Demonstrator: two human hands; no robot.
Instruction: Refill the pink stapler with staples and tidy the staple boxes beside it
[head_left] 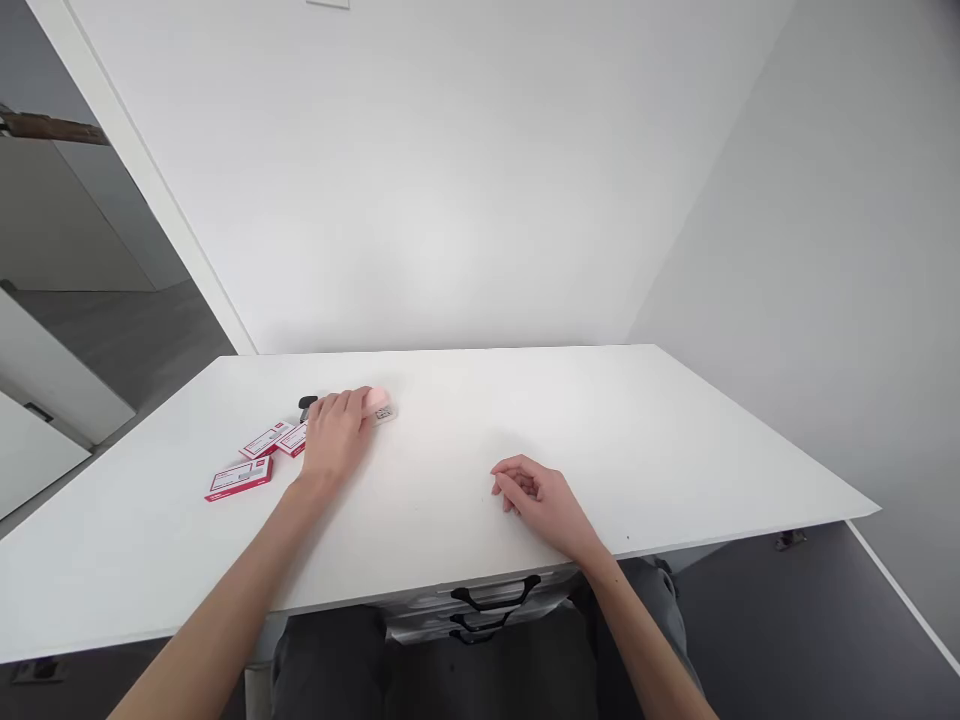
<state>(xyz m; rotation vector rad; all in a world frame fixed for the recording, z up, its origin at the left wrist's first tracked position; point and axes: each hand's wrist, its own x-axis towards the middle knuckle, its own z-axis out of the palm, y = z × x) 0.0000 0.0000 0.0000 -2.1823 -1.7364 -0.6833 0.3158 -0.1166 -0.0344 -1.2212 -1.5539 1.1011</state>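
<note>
left-center: left hand (336, 428) over pack (385, 412), grip unclear | right hand (536, 495) loosely curled, pinch unclear | could bump boxes (240, 477) by sweeping left

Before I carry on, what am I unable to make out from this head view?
All in the head view:
1. Pale pink item: the left hand covers part of it; full shape and grip unclear.
2. Black-topped item: lower part partly hidden by the left hand.
3. Red-and-white boxes: fine print too small to read.
4. Right hand: palm hidden as it curls inward.
5. White panel on the wall: cut off by the top edge.
</note>
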